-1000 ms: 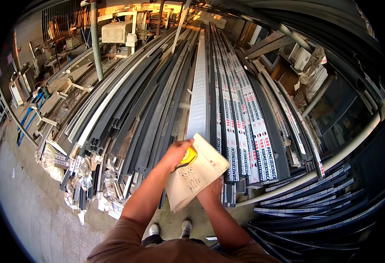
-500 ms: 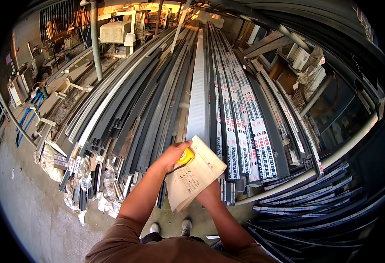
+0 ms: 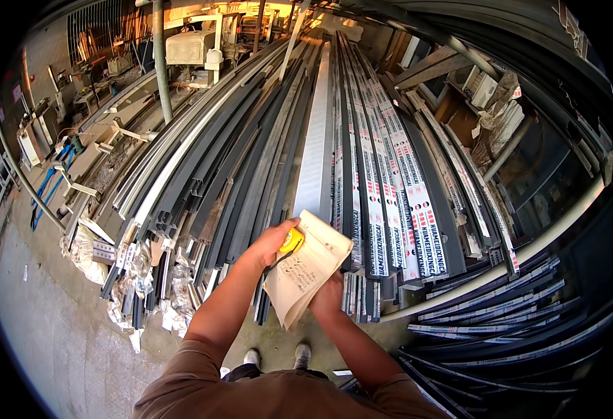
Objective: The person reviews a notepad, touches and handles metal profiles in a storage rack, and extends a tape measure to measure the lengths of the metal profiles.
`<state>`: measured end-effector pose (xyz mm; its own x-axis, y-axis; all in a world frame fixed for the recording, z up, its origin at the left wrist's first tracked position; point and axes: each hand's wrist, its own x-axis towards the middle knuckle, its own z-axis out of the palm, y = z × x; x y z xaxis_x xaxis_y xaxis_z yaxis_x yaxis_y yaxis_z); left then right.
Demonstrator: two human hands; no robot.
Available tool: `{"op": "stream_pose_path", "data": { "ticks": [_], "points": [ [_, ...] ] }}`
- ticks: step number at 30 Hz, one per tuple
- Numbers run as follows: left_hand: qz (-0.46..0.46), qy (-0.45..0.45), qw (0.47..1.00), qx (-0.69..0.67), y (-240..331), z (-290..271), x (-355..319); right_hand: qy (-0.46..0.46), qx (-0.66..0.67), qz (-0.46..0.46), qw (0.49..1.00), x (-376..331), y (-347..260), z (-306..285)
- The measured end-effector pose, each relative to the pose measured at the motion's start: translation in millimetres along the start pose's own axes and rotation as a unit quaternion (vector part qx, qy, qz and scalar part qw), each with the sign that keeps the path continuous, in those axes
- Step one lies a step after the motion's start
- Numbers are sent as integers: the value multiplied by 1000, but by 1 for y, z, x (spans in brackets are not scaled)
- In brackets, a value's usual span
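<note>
Your left hand (image 3: 273, 243) is clenched around a rounded yellow tape measure with dark trim (image 3: 292, 242), its thumb side up against the top left edge of a folded cream paper sheaf with dark handwriting (image 3: 310, 260). The sheaf is tilted, in front of your body near the middle of the scene, with its lower corner hanging toward you. The tape measure lies against its left edge, beside the writing. Your right hand (image 3: 327, 295) is at the near right edge of the sheaf, partly behind it; its fingers are hidden, so you cannot tell from here whether they grasp the paper or just support it.

Beyond the sheaf, a long, flat, silvery-white strip (image 3: 313, 164) runs to the far end. Left of it spread long dark grey metal profiles (image 3: 181, 199), with crumpled clear plastic wrapping (image 3: 136, 279) about the near left ends. Right of it lie long bars covered in white printed film (image 3: 419, 237). Farther right, a pale round pipe (image 3: 558, 227) slants above a lower stack of dark film-striped lengths (image 3: 488, 318). Your pale shoes (image 3: 302, 355) stand on the grey concrete floor (image 3: 62, 314), and a bright blue hose (image 3: 48, 187) lies at the far left.
</note>
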<state>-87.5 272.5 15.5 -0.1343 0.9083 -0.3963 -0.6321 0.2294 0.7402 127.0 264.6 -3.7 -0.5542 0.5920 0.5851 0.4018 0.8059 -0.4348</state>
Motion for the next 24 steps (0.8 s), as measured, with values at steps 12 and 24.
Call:
{"op": "stream_pose_path", "data": {
  "ticks": [12,24],
  "points": [
    [-27,-59,997,-33,-3,-28,20,-68,-65,-100,991,13,-14,-5],
    [46,40,998,0,5,-45,-30,-20,34,-48,998,7,-6,19]
  ]
}}
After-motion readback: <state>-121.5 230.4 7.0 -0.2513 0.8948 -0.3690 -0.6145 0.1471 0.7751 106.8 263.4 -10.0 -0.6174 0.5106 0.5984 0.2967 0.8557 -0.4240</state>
